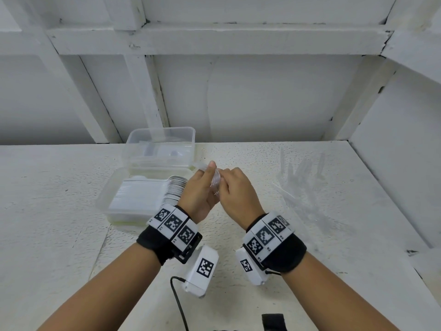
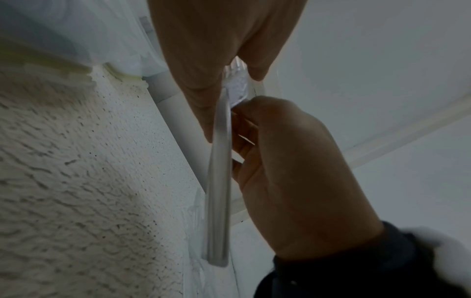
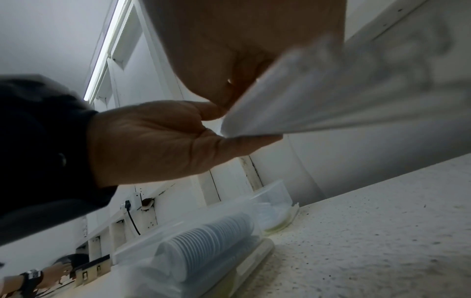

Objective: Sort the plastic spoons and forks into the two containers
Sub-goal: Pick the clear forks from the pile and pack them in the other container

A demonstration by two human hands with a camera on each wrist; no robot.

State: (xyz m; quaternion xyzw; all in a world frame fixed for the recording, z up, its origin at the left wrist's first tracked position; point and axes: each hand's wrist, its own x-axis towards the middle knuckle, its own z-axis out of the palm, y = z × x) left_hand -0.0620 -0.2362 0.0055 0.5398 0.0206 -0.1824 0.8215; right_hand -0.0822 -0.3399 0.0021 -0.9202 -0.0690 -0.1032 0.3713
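Both hands meet above the middle of the table, gripping one bundle of clear plastic cutlery [image 1: 216, 185]. My left hand [image 1: 207, 174] holds it from the left, thumb pointing up along it. My right hand [image 1: 226, 181] curls its fingers round it from the right. Whether the bundle is spoons or forks I cannot tell. The left wrist view looks along the bundle's handles [image 2: 219, 181]; they look blurred [image 3: 331, 90] from the right wrist. The near clear container [image 1: 107, 201] holds a row of stacked spoons [image 1: 174, 192]. The far container [image 1: 133, 139] stands behind it. Loose clear forks [image 1: 303, 177] lie at the right.
The white textured table [image 1: 238, 235] ends at a wall on the right and at the back. A black cable [image 1: 179, 302] and a dark object [image 1: 272, 321] lie at the near edge. Another person's hand with a watch [image 3: 33, 278] shows far left.
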